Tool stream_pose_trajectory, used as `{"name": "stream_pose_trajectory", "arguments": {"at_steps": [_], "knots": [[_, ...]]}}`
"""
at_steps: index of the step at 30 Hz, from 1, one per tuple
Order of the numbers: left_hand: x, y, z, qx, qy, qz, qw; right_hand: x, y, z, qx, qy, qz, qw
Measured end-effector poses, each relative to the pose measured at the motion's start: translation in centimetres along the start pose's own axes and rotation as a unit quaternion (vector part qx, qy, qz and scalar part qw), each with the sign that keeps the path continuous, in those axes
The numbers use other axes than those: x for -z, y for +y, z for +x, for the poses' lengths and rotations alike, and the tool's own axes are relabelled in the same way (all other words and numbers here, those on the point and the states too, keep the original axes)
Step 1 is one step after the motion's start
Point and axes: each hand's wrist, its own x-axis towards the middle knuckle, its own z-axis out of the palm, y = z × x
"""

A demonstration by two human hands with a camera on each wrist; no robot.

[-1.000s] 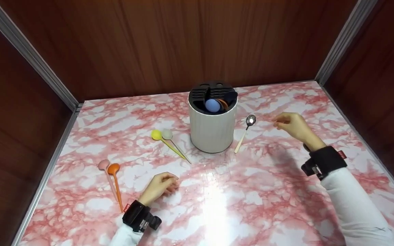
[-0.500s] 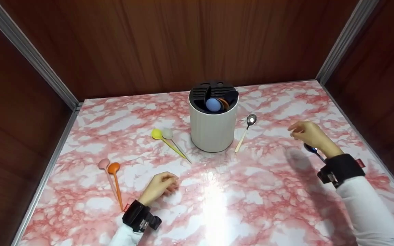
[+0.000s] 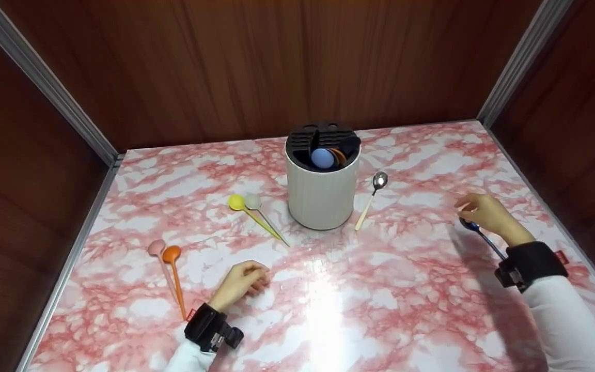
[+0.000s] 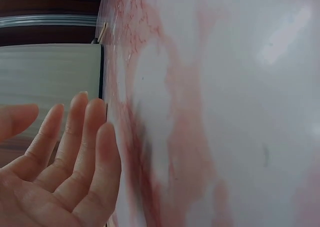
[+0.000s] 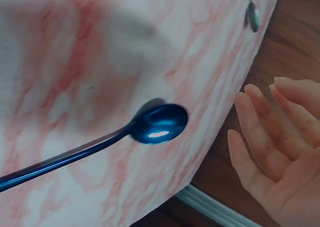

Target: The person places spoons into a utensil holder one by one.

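My right hand (image 3: 487,213) hovers above a shiny blue spoon (image 5: 159,124) at the right of the table, its fingers relaxed and holding nothing. In the head view the hand and wrist strap partly cover that spoon. My left hand (image 3: 241,282) rests low over the front of the table, fingers loosely bent with nothing in them; the left wrist view shows the same hand (image 4: 75,167) with its palm bare. Left of it lie an orange spoon (image 3: 172,254) and a pink spoon (image 3: 156,247), side by side.
A pale cutlery holder (image 3: 321,201) with a black slotted top stands at the back, several utensils in it. A yellow spoon (image 3: 236,202) and a grey spoon (image 3: 252,201) lie left of it, a cream-handled metal spoon (image 3: 379,181) right. Wooden walls (image 3: 225,67) enclose the table.
My right hand has moved right and nearer to me, from beside the cream-handled spoon to over the blue spoon, which has come into sight. The left hand has stayed put.
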Motion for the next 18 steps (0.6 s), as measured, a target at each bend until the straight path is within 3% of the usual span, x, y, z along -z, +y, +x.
{"name": "stream_pose_trajectory", "arguments": {"at_steps": [6,9,14,18], "knots": [[-0.1,1.0,-0.6,-0.014,-0.006,0.0,0.9999,0.2,1.1,-0.6,-0.029,-0.015,0.003,0.9995],[0.0,0.3,-0.3,-0.009,-0.006,0.0,0.9999,0.2,1.4,-0.8,-0.041,-0.021,-0.001,0.9989],[0.3,-2.4,0.8,-0.007,-0.004,-0.002,1.0,0.1,2.1,-1.3,-0.055,-0.022,-0.02,0.998],[0.4,-2.6,0.6,-0.008,0.002,0.002,1.0,-0.1,2.3,-1.7,-0.079,-0.028,-0.041,0.9956]]}}
